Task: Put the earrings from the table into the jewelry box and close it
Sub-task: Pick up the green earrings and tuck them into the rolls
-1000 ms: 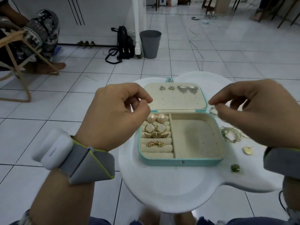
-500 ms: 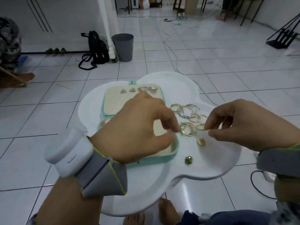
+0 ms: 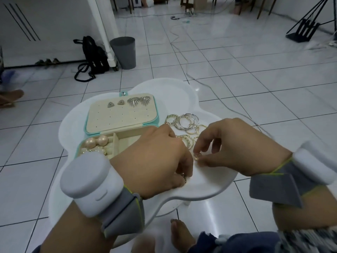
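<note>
The teal jewelry box (image 3: 82, 149) lies open on the white cloud-shaped table (image 3: 209, 185), its lid (image 3: 120, 117) folded back with small studs (image 3: 110, 104) and fan-shaped earrings (image 3: 139, 101) pinned in it. Pearl earrings (image 3: 96, 141) sit in the left rolls. Several hoop earrings (image 3: 184, 121) lie on the table to the right of the box. My left hand (image 3: 156, 157) covers the box's right half, its fingertips curled down on the table round a small dark earring (image 3: 183, 178). My right hand (image 3: 231, 145) pinches a small gold earring (image 3: 197, 157) just above the table.
A grey bin (image 3: 125, 52) and a black backpack (image 3: 93, 57) stand on the tiled floor behind the table. A cable (image 3: 200, 83) runs past the table's far right side. My bare foot (image 3: 180, 232) shows under the table's near edge.
Both hands came down from in front of the box to the table at its right. The right hand now pinches the small gold earring; the left has reached the dark one.
</note>
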Demonstrator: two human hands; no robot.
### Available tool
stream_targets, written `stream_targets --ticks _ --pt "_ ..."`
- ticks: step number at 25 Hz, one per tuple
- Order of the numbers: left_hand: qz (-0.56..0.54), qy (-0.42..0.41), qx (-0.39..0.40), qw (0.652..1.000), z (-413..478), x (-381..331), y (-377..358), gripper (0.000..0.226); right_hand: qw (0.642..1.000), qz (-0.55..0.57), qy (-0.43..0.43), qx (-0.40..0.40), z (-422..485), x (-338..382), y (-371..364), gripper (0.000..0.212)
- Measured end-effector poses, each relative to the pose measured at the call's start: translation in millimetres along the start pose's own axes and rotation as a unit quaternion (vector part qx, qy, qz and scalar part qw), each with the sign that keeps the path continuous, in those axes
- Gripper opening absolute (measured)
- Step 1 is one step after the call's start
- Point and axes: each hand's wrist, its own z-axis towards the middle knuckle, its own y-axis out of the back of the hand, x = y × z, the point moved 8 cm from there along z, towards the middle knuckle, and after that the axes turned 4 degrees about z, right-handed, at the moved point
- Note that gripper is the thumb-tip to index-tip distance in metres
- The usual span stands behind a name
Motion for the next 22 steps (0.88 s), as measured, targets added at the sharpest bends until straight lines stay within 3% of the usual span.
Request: stream_targets --ticks 7,12,15,18,22 --pt "0.036 -0.025 -0.060 0.997 4 -7 -1 0.010 1.000 -0.027 -0.005 -0.007 3 6 -3 0.007" --pt "-0.110 -0.016 -0.151 0.982 -2 12 17 0.006 0.998 -0.032 -0.015 -0.049 8 8 -2 0.003" --pt "-0.278 0.019 -0.174 0.944 -8 35 21 0.008 0.997 0.017 -0.026 -0.074 10 6 4 0.006" --pt "-0.431 0.038 -0.167 0.886 -13 50 17 0.009 0.985 0.148 -0.038 -0.080 11 9 8 0.007" --pt "-0.540 0.063 -0.170 0.822 -24 67 15 0.017 0.947 0.313 -0.007 -0.072 15 29 7 0.021"
